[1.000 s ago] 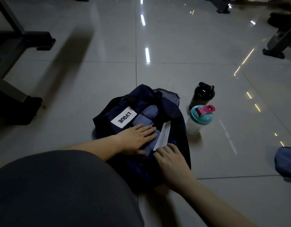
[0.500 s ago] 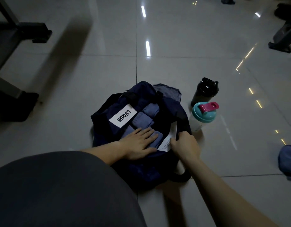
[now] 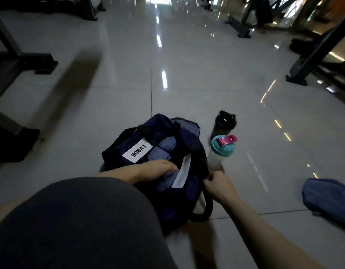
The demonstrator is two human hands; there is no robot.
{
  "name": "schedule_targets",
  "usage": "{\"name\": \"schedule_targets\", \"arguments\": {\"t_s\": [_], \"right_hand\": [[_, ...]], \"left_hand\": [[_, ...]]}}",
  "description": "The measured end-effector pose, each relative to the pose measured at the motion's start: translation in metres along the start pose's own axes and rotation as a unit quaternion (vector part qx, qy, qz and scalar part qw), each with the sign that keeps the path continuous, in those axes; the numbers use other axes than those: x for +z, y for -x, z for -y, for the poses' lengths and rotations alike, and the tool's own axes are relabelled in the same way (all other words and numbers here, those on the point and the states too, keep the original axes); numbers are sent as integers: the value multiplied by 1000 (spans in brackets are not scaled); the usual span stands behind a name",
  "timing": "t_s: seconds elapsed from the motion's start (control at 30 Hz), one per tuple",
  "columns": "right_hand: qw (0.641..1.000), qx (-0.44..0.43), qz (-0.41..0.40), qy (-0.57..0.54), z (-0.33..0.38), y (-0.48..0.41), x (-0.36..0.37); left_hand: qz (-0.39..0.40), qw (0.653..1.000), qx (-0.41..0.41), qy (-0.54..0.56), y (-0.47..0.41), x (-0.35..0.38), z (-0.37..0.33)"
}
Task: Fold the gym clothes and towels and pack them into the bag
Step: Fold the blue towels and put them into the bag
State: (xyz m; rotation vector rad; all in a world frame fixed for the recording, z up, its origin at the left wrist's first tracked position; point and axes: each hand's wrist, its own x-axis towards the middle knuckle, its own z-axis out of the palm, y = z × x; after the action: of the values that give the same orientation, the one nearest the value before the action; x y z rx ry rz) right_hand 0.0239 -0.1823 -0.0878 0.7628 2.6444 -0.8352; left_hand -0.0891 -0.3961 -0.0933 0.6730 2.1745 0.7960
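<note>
Fingers (image 3: 168,166) of the left hand (image 3: 148,170) lie straight and flat inside the navy duffel bag (image 3: 158,123), pressing down on the folded clothes (image 3: 160,154) packed there. The hand has stayed on the pile over the last second. Left of the bag, well apart from it, a dark machine frame (image 3: 22,61) stands on the tiled floor (image 3: 187,84). On the bag's left flap the white LVQUE label (image 3: 137,150) faces up, and just right of the pressing hand a long white care tag (image 3: 182,171) stands out of the bag's mouth.

The right hand (image 3: 219,186) has changed place. A second ago it lay on the care tag; now it has let that go and its fingers are curled tight on the bag's right rim, just above the looped carry handle (image 3: 204,210). I judge it is pulling the mouth wider or drawing the side up, so the pile settles lower and room is left.

Just right of the bag stand a black shaker bottle (image 3: 224,123) and a teal-lidded shaker bottle (image 3: 222,148), the latter nearly touching the bag's side. Far right of the bag a blue garment (image 3: 327,199) lies crumpled on the floor, unfolded as far as I can tell. By my reading, packing is partly done and that piece is yet to be folded and added.
</note>
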Motion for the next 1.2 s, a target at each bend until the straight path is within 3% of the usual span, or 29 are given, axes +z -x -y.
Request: {"name": "schedule_targets", "arguments": {"t_s": [0.1, 0.2, 0.5, 0.73, 0.9, 1.03, 1.2], "right_hand": [[1000, 5, -24, 2, -15, 10, -40], [999, 1, -53, 4, -28, 17, -87], [990, 17, -141, 8, -61, 46, -241], [982, 81, -170, 6, -192, 54, -325], [978, 156, -140, -3, -318, 33, -294], [978, 201, -22, 41, -357, 19, -261], [982, 183, -24, 46, -386, -24, -225]], "left_hand": [[-19, 993, 1, 121, 1, -21, -43], [-27, 993, 45, 108, 1, -42, -101], [8, 979, 109, -174, -4, -35, -303], [1, 882, 148, -447, -71, 73, -407], [54, 817, 223, -528, -148, 204, -398], [69, 844, 232, -478, -210, 269, -371], [84, 935, 161, -304, -303, 306, -361]]}}
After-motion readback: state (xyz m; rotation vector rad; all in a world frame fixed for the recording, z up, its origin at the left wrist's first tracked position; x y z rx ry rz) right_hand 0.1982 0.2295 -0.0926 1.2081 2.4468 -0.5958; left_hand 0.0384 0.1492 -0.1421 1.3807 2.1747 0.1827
